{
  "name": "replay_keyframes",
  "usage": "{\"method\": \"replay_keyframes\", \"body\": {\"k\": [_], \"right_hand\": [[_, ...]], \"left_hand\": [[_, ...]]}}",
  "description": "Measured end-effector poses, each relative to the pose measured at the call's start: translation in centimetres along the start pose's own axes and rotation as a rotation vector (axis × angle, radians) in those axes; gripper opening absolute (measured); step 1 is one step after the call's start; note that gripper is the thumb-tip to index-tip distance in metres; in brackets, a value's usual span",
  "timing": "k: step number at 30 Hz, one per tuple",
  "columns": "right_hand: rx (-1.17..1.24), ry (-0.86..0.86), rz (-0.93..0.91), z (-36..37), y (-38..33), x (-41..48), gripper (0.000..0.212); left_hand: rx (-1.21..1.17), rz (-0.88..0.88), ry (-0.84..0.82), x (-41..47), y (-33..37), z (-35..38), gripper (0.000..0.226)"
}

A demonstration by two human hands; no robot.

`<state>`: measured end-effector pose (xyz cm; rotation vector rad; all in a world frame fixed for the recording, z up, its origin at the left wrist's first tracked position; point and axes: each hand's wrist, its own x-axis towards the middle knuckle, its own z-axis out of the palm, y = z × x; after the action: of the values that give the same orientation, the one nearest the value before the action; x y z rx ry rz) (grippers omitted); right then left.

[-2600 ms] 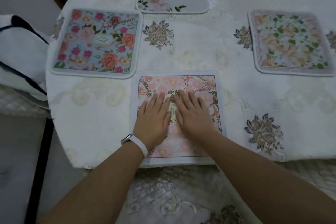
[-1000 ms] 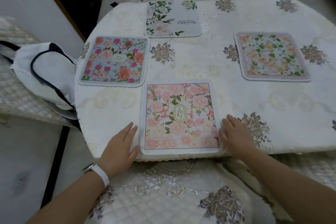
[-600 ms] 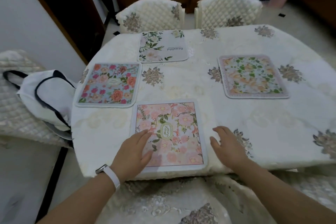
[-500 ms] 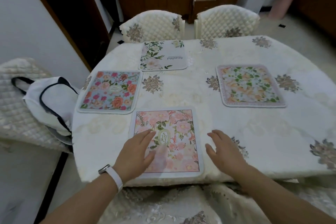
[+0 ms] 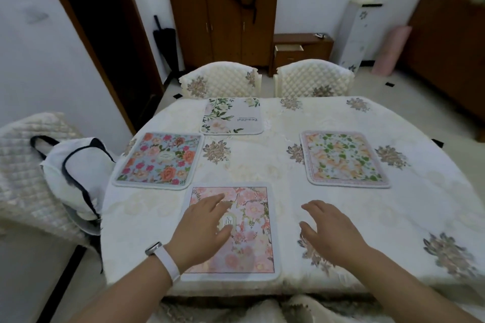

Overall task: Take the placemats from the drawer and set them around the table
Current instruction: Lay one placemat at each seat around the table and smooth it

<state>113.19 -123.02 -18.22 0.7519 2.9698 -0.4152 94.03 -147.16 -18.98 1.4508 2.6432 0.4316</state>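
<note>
Pink placemat (image 5: 253,252) beneath left hand (image 5: 202,231) fingers (image 5: 213,201)

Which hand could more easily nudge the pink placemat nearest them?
Probably left: the left hand is over the pink placemat itself; the right hand is beside it, over bare tablecloth.

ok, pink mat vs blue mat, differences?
Pink mat at near edge, blue mat at left edge. Pink mat's long side points away, blue mat's runs across. Left hand is over pink mat; none over blue mat. Both floral, lying flat.
</note>
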Motion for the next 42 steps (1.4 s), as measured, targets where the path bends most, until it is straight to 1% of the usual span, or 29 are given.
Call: {"method": "replay_keyframes", "body": {"k": [3,7,10,15,20,25,28,33,37,40,42], "right_hand": [[-0.008,0.004,0.008,-1.3,-0.2,-0.6,0.052],[-0.016,0.023,0.01,-2.4,0.0,-0.7,0.052],[-0.005,0.038,0.014,-3.1,0.7,-0.7,0.051],[0.013,0.033,0.01,-4.0,3.1,-0.6,0.052],[0.02,-0.007,-0.034,-5.2,7.9,-0.5,0.054],[0.016,-0.013,-0.105,-8.6,15.6,-0.5,0.053],[0.01,0.001,-0.123,-10.2,20.5,-0.5,0.053],[0.067,-0.017,-0.087,-11.5,26.8,-2.5,0.054],[0.099,-0.038,-0.051,-11.7,29.5,-4.0,0.053],[0.106,-0.019,-0.034,-12.0,30.3,-4.9,0.053],[0.101,-0.005,-0.023,-12.0,30.5,-5.5,0.053]], "left_hand": [[-0.01,-0.019,0.006,-0.2,0.1,-1.1,0.056],[-0.015,-0.046,0.003,-0.5,0.4,-2.3,0.065],[-0.01,-0.066,-0.01,-0.3,1.1,-2.4,0.058],[0.007,-0.085,-0.022,0.8,3.9,-2.2,0.058],[0.01,-0.148,-0.024,3.2,8.6,-1.2,0.059],[-0.013,-0.214,0.022,6.4,16.6,0.3,0.059],[-0.003,-0.214,0.03,7.9,21.6,1.8,0.059],[0.002,-0.194,0.001,9.0,28.3,3.9,0.059],[0.018,-0.171,0.023,9.7,31.0,4.3,0.059],[0.022,-0.134,0.039,10.2,32.1,4.3,0.071],[0.023,-0.108,0.049,10.4,32.2,4.6,0.072]]}}
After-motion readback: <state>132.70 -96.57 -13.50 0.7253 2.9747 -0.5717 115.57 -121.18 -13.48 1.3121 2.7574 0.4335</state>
